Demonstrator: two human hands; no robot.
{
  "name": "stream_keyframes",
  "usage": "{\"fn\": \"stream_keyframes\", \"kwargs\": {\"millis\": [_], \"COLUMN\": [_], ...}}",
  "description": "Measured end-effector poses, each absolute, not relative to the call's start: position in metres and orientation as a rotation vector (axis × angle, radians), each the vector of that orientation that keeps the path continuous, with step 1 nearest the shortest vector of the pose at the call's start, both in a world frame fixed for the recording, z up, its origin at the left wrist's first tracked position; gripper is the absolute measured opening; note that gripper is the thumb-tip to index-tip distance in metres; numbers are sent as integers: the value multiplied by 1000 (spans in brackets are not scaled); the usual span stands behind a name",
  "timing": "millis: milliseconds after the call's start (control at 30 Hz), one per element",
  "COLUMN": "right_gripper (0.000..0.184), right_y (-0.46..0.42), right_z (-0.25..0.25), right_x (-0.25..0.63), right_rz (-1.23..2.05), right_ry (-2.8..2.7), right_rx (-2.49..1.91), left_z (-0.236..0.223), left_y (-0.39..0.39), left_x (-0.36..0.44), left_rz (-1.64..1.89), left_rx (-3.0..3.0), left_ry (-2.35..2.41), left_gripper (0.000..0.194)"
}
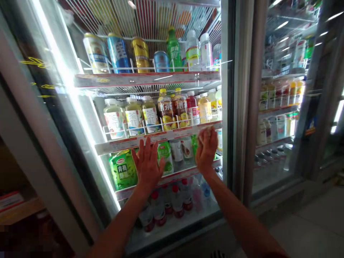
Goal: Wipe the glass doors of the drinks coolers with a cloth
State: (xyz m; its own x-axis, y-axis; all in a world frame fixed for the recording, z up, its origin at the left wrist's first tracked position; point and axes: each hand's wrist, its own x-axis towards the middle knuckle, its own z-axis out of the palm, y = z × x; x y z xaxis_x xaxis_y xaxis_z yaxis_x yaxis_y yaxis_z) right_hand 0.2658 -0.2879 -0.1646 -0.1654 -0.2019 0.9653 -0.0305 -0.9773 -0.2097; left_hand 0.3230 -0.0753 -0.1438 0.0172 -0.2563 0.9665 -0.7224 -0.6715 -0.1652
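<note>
My left hand (148, 163) is raised with its fingers spread, in front of the shelf edge and the green packs. Reflections show on the glass door in front of the shelves; whether the palm touches it I cannot tell. My right hand (206, 148) is up beside it, below the middle shelf's right part. Its fingers are curled, with a pale blur at the fingertips that could be something thin. Behind the hands stand a green pouch (123, 170), a green pack (166, 156) and tea bottles (114, 120).
Cans (140, 53) and a green bottle (174, 50) line the upper shelf. Red-capped bottles (177, 202) stand at the bottom. A metal door frame (243, 107) divides this fridge from another stocked one on the right. A bright light strip (67, 82) runs down the left side.
</note>
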Motion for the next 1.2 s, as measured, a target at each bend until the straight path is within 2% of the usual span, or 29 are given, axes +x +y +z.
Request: {"fn": "stream_keyframes", "kwargs": {"millis": [133,267,333,500,567,733,800,933,1000,1133,1200], "right_gripper": [58,55,56,57,58,58,60,63,62,60,60], "right_y": [-273,-315,-311,-252,-259,-297,-283,-262,-273,-273,-245], "right_z": [-187,-192,-199,-240,-248,-242,-244,-261,-265,-269,-275], "right_x": [259,246,248,260,258,253,255,254,251,254,259], "right_rz": [-2133,-2260,-2273,-2060,-2035,-2214,-2171,-2010,-2063,-2147,-2068], "right_ry": [-132,385,438,-134,-148,415,351,-91,-40,429,316], "right_rx": [-2370,-1935,-1807,-2295,-2370,-1935,-1978,-2366,-2305,-1879,-2007], "left_z": [-157,-176,-185,-196,-198,-211,-216,-224,-232,-254,-262], "left_y": [-72,-69,-72,-76,-71,-63,-65,-62,-57,-48,-47], "left_x": [319,318,317,315,315,314,313,308,307,306,307], "left_rz": [1651,1617,1594,1566,1571,1565,1552,1507,1495,1465,1451], "left_rx": [1996,2000,2000,2011,2021,2057,2058,2092,2113,2143,2127], "left_ry": [-1051,-1108,-1078,-1038,-1081,-1126,-1107,-1120,-1154,-1207,-1208], "left_gripper": [66,71,72,72,71,73,74,73,72,71,70]}}
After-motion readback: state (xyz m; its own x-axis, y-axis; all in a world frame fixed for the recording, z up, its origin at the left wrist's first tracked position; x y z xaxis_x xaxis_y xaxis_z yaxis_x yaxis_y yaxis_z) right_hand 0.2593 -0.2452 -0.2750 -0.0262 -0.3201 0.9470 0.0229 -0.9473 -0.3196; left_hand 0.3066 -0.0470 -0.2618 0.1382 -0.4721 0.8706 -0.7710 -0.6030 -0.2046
